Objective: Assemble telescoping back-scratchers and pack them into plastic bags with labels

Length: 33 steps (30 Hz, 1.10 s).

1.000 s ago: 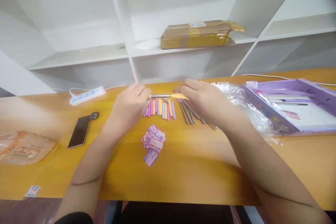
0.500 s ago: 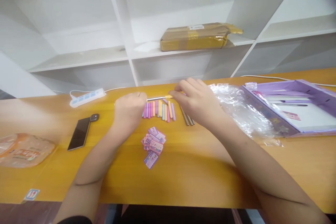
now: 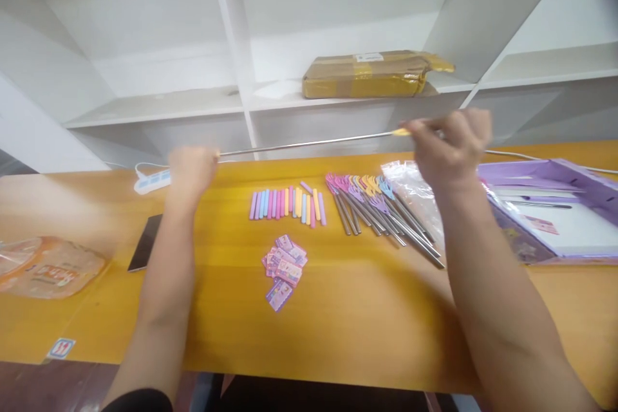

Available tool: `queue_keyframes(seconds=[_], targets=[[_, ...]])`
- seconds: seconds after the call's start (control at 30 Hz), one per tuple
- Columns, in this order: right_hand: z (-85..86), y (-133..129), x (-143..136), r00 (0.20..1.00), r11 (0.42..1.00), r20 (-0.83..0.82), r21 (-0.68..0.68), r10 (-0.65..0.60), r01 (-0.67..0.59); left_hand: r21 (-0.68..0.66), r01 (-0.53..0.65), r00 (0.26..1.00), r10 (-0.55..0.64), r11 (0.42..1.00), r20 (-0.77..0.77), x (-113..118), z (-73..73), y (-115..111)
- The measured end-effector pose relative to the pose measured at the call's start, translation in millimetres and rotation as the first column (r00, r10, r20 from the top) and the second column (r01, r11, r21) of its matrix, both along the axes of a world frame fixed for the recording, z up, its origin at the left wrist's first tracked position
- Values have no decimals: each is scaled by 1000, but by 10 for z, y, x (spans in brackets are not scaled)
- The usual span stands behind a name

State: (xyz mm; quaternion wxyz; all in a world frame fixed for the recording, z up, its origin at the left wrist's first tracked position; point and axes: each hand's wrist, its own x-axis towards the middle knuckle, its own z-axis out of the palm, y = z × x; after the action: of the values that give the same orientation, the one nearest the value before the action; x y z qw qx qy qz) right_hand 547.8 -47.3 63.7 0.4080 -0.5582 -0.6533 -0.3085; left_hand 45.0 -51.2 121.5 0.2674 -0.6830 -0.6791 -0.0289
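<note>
A telescopic back scratcher (image 3: 309,143) with a thin metal rod is stretched between my hands above the back of the table. My left hand (image 3: 190,174), slightly blurred, is closed round its left end, where a bit of yellow shows. My right hand (image 3: 451,148) grips the yellow piece at the other end, most of it hidden by the fingers. Below lie a row of short coloured sticks (image 3: 288,204) in purple, blue, pink and yellow, and a fanned pile of metal-shafted scratchers (image 3: 386,215) with coloured claw-like heads. Small printed cards (image 3: 287,270) lie in a heap nearer me.
On the right stand a purple box (image 3: 526,248) and crumpled clear plastic (image 3: 410,183). A phone (image 3: 145,244), a power strip (image 3: 152,182) and an orange-printed plastic bag (image 3: 53,270) are at the left. A taped carton (image 3: 364,77) rests on the white shelf behind.
My hands have moved apart and upward, and the rod between them has drawn out much longer. The scratcher pile, mostly covered by my right hand before, now shows.
</note>
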Motion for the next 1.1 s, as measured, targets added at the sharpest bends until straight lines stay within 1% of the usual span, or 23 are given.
queue_keyframes(seconds=[0.07,0.1,0.17,0.2,0.27,0.33,0.4,0.5,0.57,0.6,0.63,0.67,0.7,0.77,0.8,0.83,0.9,1.0,1.07,1.1], targets=[[22,64,347,977,981,-111,57,-180,187,38,-82,997,83,996,-5,-302,30,73],[32,82,489,955,963,-155,60,-252,264,53,-85,996,85,995,-4,-426,40,96],[51,88,687,923,939,-195,24,-332,343,53,-89,996,89,995,-2,-589,50,117],[59,74,741,921,937,-190,10,-341,349,47,-84,996,84,995,-4,-627,50,118],[80,17,779,937,947,-150,14,-316,321,40,-84,996,84,996,-10,-635,46,112],[108,-66,763,962,964,-91,47,-257,262,43,-88,996,88,995,-12,-596,47,99],[139,-156,734,981,980,-45,47,-191,193,50,-96,995,97,994,-9,-555,57,86],[176,-270,716,991,991,-32,-25,-130,130,48,-106,994,107,993,-7,-529,81,61],[192,-328,728,989,986,-53,-100,-136,131,37,-104,994,105,994,-9,-523,95,43],[197,-355,739,985,976,-56,-154,-161,151,34,-101,995,101,994,-11,-518,100,34],[201,-381,751,979,955,-48,-231,-200,184,33,-97,995,98,995,-16,-510,103,25],[205,-407,764,968,917,-30,-328,-248,225,28,-91,995,92,995,-25,-499,105,17],[209,-431,775,955,859,-1,-438,-297,267,21,-84,996,85,996,-35,-485,107,11],[218,-470,785,929,715,65,-619,-364,323,-2,-73,996,73,997,-53,-456,109,4],[224,-480,785,920,667,86,-663,-381,339,-13,-70,996,69,997,-58,-444,111,4],[229,-482,779,910,646,97,-674,-402,357,-22,-67,996,66,998,-57,-435,113,5],[239,-456,759,877,662,89,-622,-472,419,-31,-62,997,61,998,-46,-426,117,10],[238,-365,720,780,685,-40,-508,-625,523,-33,-57,998,56,998,-26,-422,123,12],[224,-298,705,757,727,-149,-443,-636,524,-30,-63,998,62,998,-19,-415,124,6],[216,-270,702,769,763,-188,-401,-611,507,-27,-68,998,67,997,-17,-410,125,2]])
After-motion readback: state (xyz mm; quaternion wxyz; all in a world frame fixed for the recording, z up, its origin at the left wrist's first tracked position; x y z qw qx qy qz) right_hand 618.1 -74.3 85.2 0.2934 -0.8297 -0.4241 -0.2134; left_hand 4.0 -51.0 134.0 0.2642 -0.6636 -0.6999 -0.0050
